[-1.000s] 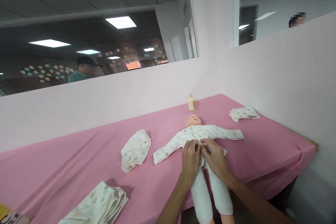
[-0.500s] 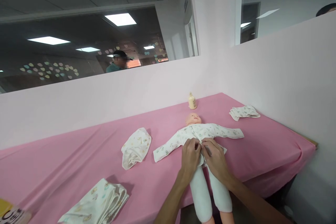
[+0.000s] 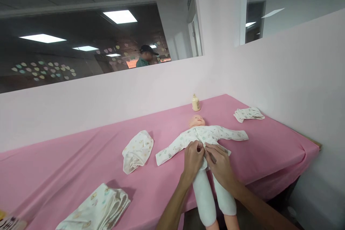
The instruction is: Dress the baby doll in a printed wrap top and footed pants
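Note:
A baby doll [image 3: 197,120] lies on its back, its legs in white trousers [image 3: 204,196] reaching past the table's near edge. It wears a white printed baby shirt [image 3: 185,138] with both sleeves spread wide. Over the doll's belly, my left hand [image 3: 193,158] pinches the shirt's front at the middle. Close beside it, my right hand [image 3: 219,161] has its fingertips closed on the shirt's other front edge. The two hands' fingertips nearly meet, and whatever small fastening lies between them is too small to make out.
Pink cloth [image 3: 88,158] covers the table. Left of the doll lie a crumpled printed cloth [image 3: 138,151] and a folded printed cloth [image 3: 95,206]. A pump bottle [image 3: 196,103] stands behind the head; folded clothing [image 3: 248,114] lies at the far right. Behind glass is a person [image 3: 145,56].
Both hands stay at the shirt front with almost the same grip. The view has shifted slightly. Behind the glass, the person has moved to the right.

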Demonstrator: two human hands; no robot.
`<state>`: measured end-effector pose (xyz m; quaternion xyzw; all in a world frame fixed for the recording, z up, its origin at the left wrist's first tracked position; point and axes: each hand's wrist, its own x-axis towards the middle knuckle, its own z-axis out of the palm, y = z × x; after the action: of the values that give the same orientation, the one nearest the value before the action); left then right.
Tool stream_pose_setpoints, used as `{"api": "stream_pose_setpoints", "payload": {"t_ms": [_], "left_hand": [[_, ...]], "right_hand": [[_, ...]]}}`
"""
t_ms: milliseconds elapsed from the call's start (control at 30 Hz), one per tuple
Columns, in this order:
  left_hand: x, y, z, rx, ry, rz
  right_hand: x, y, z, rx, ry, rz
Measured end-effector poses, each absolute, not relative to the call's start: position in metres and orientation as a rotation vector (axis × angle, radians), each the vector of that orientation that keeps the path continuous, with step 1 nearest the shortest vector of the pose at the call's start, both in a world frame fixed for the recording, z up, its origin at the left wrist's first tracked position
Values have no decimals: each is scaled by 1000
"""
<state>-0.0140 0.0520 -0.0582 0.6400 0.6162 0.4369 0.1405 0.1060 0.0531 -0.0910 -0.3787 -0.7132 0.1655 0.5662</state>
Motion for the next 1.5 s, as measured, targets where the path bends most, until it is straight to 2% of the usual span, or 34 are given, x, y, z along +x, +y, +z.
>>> {"api": "stream_pose_setpoints", "payload": {"t_ms": [233,533,800,1033,1200,1300,1500], "left_hand": [[-25,43,-52,1663,1423,1162],[-21,50,-54,1594,1543,1211],[-20,45,-47,1692,1636,1189],[-50,6,-67,1695,1770,1154],[-70,-14,-71,1471,1694,996],[-68,0,-62,1239,1513,1050],[-69,54,-61,802,1307,1183]], "right_hand": [[104,50,-97,-883,-1722,395],[107,50,-95,-944,-1729,477],[116,57,-106,-917,-1842,388],[176,97,-108,-1101,-1692,453],[249,179,-106,-1583,-1699,191],[270,214,-102,-1816,-1758,94],[225,192,-101,-1600,-1622,317]]}}
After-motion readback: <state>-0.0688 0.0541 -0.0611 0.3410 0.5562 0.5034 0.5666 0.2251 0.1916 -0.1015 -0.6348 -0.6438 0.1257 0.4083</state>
